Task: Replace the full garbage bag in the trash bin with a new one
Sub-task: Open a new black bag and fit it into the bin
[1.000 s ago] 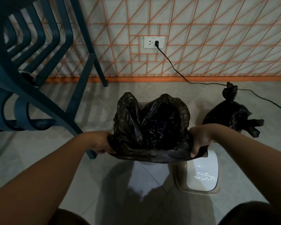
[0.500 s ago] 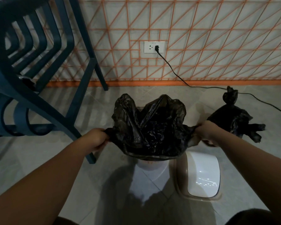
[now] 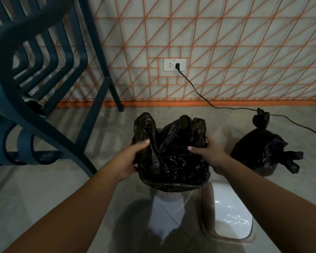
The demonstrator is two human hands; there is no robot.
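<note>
Both hands have moved in from the stretched-out side edges: my left hand [image 3: 130, 160] and right hand [image 3: 209, 156] now clasp the new black bag [image 3: 171, 154] at its left and right flanks, thumbs pressed over the rim, fingers wrapped outside. Bag sits draped over the trash bin [image 3: 169, 197] at centre floor, mouth facing up, long axis vertical, loose top crumpled toward the far wall. Tied full bag [image 3: 263, 152] lies on the floor right of it, knot up; white lid [image 3: 232, 214] near right.
</note>
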